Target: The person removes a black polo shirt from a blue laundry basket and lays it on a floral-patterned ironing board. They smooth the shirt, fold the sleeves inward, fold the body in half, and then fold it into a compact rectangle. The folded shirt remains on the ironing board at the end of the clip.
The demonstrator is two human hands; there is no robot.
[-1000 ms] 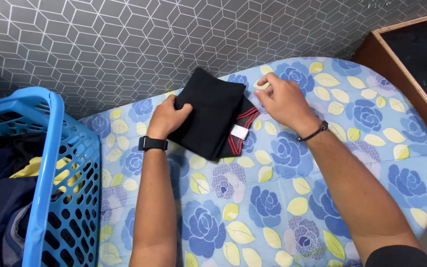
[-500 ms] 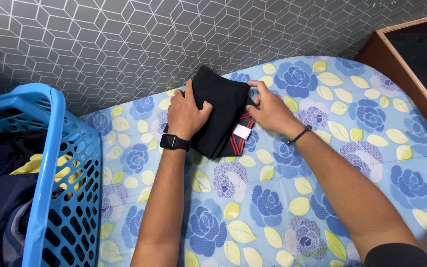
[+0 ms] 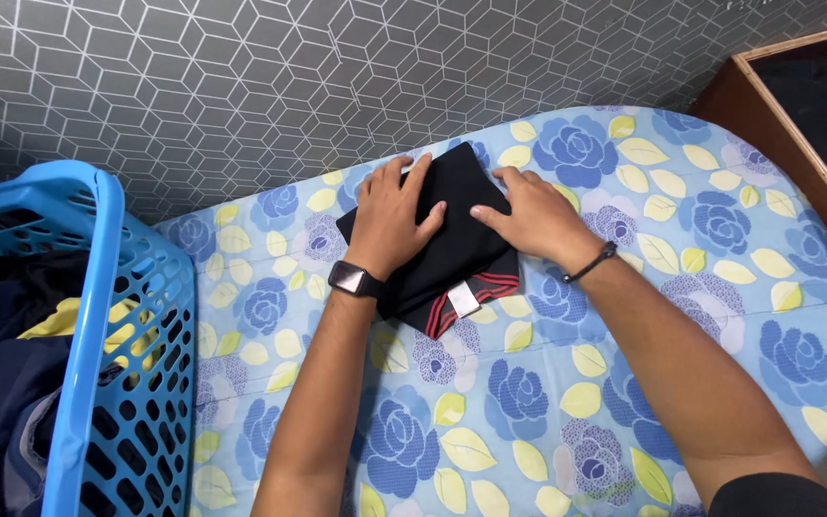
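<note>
Grey wall covering [image 3: 241, 86] with a raised cube pattern backs an ironing board [image 3: 624, 383] dressed in a light blue cover printed with blue roses and yellow leaves. On the far part of the board, close to the wall, lies a folded black garment [image 3: 452, 244], a compact packet set cornerwise, with red stripes and a small white label showing at its near corner.

Both hands lie flat on top of it. The left hand [image 3: 390, 215] presses the left half, fingers stretched toward the wall, a black smartwatch [image 3: 356, 280] on the wrist. The right hand [image 3: 533, 215] covers the right edge, fingers pointing left across the cloth, a thin dark cord bracelet [image 3: 591, 263] on the wrist. Neither grip is closed on anything: palms open, fingers spread and pressing down on the fabric, the two sets of fingertips near each other over the middle of the packet.

At the left stands a blue plastic laundry basket [image 3: 98, 316] with perforated walls, holding dark navy and yellow clothes [image 3: 2, 364]. A brown wooden cabinet edge [image 3: 777, 105] shows at the upper right, just beside the board.
</note>
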